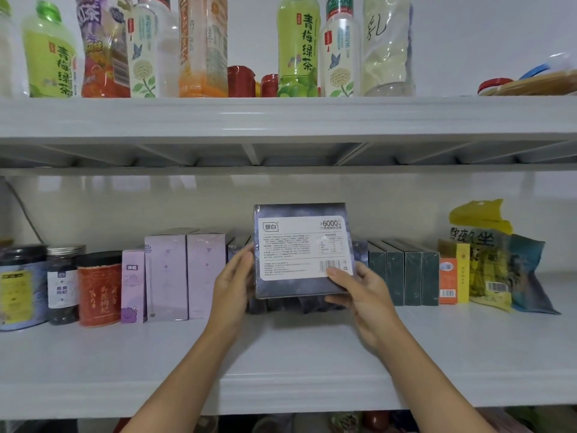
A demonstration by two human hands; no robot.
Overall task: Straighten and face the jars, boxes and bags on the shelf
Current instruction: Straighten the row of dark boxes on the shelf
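I hold a dark blue box (301, 250) up in front of the lower shelf (281, 354), its back panel with the white label and barcode turned toward me. My left hand (232, 281) grips its left edge, fingers curled round behind it where I cannot see them. My right hand (359, 292) holds the bottom right corner, thumb pressed on the label just under the barcode and fingers curled beneath the box. The box is upright and lifted clear of the shelf board; behind and below it, between my hands, stand more dark blue boxes (293, 304) of the same sort.

Just left of my left hand stand two tall lilac boxes (187, 276), then a smaller purple box (132, 285). Farther left come a red jar (100, 289), a dark jar with a silver lid (63, 284) and a blue and yellow tin (20, 289). Right of my right hand is a row of dark green boxes (406, 276), spines facing out. Beyond them stand an orange box (448, 282), a yellow bag (487, 254) and a blue bag (527, 273) leaning against it. Above my hands, the upper shelf (281, 117) carries a row of drink bottles (298, 48).
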